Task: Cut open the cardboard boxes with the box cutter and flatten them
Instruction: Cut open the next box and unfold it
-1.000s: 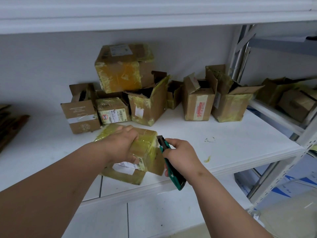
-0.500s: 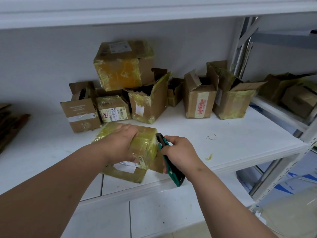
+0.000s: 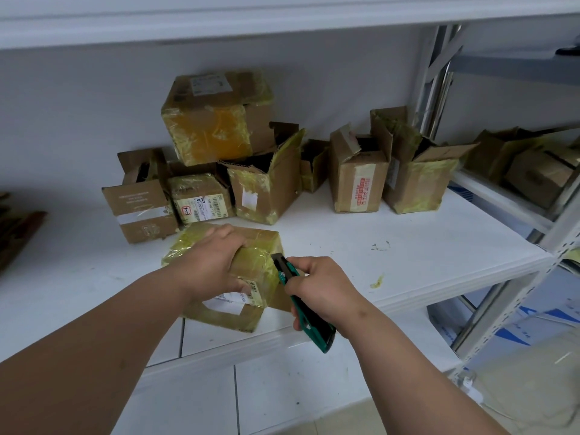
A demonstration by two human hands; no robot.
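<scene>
A small cardboard box (image 3: 255, 271) wrapped in yellowish tape sits at the front edge of the white shelf (image 3: 408, 265). My left hand (image 3: 216, 262) grips its top from above, thumb on the near side by a white label. My right hand (image 3: 320, 290) holds a green and black box cutter (image 3: 284, 268), whose tip is against the box's right upper edge. The blade itself is too small to make out.
Several other taped cardboard boxes (image 3: 216, 117) are stacked along the back wall, some with open flaps (image 3: 417, 174). More boxes (image 3: 533, 164) sit on the neighbouring rack at the right. A metal upright (image 3: 514, 296) stands at the shelf's right corner. Dark flattened cardboard (image 3: 15, 233) lies far left.
The cutter tip has stayed against the box's right edge, with both hands holding nearly the same place. The camera view has shifted slightly.
</scene>
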